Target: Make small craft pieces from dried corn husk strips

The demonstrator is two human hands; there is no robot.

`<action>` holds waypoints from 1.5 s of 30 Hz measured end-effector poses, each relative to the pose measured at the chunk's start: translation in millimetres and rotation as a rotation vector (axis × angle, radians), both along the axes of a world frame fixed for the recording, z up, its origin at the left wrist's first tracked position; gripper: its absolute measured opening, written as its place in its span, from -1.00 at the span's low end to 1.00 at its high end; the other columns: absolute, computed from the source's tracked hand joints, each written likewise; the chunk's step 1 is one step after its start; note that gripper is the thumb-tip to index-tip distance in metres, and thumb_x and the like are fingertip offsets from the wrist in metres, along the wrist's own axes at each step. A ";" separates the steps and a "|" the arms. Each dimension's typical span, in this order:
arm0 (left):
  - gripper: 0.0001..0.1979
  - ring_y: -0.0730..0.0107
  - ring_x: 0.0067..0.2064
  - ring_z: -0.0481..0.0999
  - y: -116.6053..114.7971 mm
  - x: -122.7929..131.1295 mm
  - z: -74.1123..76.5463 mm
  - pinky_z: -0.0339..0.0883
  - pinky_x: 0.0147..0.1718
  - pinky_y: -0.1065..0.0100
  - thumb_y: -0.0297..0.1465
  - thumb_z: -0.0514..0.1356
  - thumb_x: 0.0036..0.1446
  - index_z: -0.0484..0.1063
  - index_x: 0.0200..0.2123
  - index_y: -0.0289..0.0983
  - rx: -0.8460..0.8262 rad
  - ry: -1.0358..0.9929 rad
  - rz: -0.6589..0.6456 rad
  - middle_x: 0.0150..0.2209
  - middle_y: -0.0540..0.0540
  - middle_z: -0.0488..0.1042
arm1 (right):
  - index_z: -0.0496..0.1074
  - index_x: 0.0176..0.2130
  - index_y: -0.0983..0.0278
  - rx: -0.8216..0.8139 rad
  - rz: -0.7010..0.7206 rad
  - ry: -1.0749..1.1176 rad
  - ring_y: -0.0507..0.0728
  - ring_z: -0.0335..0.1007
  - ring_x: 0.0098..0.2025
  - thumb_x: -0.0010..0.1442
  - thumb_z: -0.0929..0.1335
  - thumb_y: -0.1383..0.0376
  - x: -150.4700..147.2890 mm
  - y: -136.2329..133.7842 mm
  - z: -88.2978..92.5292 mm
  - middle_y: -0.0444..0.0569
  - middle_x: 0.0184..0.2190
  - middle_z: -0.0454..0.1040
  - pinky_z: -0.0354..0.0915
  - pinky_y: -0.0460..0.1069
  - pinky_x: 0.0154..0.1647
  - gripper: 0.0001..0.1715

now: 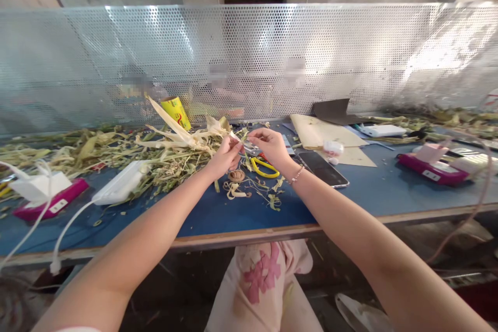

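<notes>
Husk strip [235, 137], pale and dry-looking, is raised over a blue worktop [249, 219] between the left hand [224, 156] and right hand [271, 144] — probably so both sets of fingertips work in plain sight. The left grip pinches the strip between thumb and fingers; the right grip's fingertips are drawn together just beside it, but I cannot tell whether they pinch it too. Yellow-handled scissors [266, 175] and a brown coiled disc [236, 175] lie just below the hands, seemingly placed within reach — with dried stalks [175, 168] heaped to the left.
</notes>
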State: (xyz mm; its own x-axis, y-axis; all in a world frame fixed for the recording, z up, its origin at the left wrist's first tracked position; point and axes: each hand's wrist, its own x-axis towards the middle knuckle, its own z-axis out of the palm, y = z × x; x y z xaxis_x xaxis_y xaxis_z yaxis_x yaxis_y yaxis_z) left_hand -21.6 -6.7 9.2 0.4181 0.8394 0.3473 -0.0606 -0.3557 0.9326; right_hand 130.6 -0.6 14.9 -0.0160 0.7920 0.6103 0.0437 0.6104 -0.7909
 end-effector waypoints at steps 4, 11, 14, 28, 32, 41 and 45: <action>-0.76 0.73 -0.71 0.07 3.9 -1.0 -1.7 -0.05 -0.73 0.53 -0.21 0.07 0.07 0.11 -0.39 -0.24 0.036 0.002 0.051 -0.51 0.11 0.23 | 0.42 -0.48 0.29 -0.026 0.036 -0.012 -0.02 0.26 -0.48 -0.11 0.37 0.26 -1.0 -0.2 -0.1 -0.11 -0.51 0.43 0.22 -0.07 -0.39 -0.86; -0.73 0.60 -0.56 0.27 5.8 0.7 -1.6 0.10 -0.58 0.48 -0.19 0.11 0.03 0.18 -0.40 -0.28 0.083 0.038 0.132 -0.49 0.04 0.31 | 0.41 -0.47 0.29 -0.018 0.043 -0.070 -0.02 0.27 -0.49 -0.09 0.35 0.26 -1.3 1.9 -5.0 -0.12 -0.55 0.41 0.21 -0.07 -0.41 -0.86; -0.72 0.60 -0.57 0.25 3.2 2.4 -1.4 0.12 -0.54 0.46 -0.20 0.13 0.01 0.17 -0.39 -0.28 0.101 0.028 0.103 -0.47 0.04 0.33 | 0.40 -0.46 0.29 -0.011 0.048 -0.071 -0.01 0.29 -0.48 -0.08 0.35 0.26 -1.4 2.6 -6.3 -0.12 -0.55 0.41 0.23 -0.07 -0.41 -0.87; -0.72 0.65 -0.66 0.15 4.5 2.2 -1.0 0.01 -0.65 0.47 -0.20 0.13 0.00 0.17 -0.44 -0.28 0.104 0.042 0.188 -0.56 0.04 0.34 | 0.46 -0.43 0.31 0.041 -0.051 -0.249 0.03 0.33 -0.44 -0.03 0.30 0.28 -4.0 -2.8 -7.2 -0.06 -0.50 0.46 0.23 -0.05 -0.38 -0.83; -0.71 0.64 -0.68 0.14 2.1 1.5 0.0 -0.01 -0.67 0.47 -0.17 0.13 0.00 0.18 -0.44 -0.27 0.147 0.067 0.224 -0.57 0.03 0.35 | 0.43 -0.53 0.31 0.028 -0.064 -0.244 0.03 0.31 -0.46 -0.05 0.30 0.30 -5.4 -5.0 -4.8 -0.09 -0.56 0.44 0.21 -0.06 -0.41 -0.85; -0.69 0.63 -0.69 0.12 -5.3 5.4 4.0 -0.05 -0.68 0.48 -0.16 0.17 -0.05 0.24 -0.42 -0.28 0.042 0.002 0.237 -0.64 0.08 0.27 | 0.45 -0.54 0.29 0.022 -0.027 -0.229 0.04 0.33 -0.45 -0.07 0.32 0.28 -6.5 -4.7 -4.9 -0.09 -0.54 0.46 0.22 -0.05 -0.41 -0.86; -0.73 0.63 -0.68 0.12 -6.0 4.6 6.7 -0.04 -0.67 0.47 -0.20 0.19 -0.07 0.27 -0.48 -0.30 0.008 -0.002 0.228 -0.66 0.07 0.27 | 0.43 -0.56 0.31 -0.004 -0.046 -0.248 0.02 0.30 -0.49 -0.08 0.32 0.29 -6.3 -5.5 -3.6 -0.10 -0.57 0.44 0.20 -0.07 -0.45 -0.86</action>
State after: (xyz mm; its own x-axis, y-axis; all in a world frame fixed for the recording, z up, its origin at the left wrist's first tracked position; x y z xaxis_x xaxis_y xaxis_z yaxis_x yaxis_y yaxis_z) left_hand -17.0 -12.7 15.9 0.2176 0.9094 0.3544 0.0207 -0.3673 0.9299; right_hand 124.3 -6.1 11.3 -0.1290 0.7980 0.5887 0.2644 0.5998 -0.7552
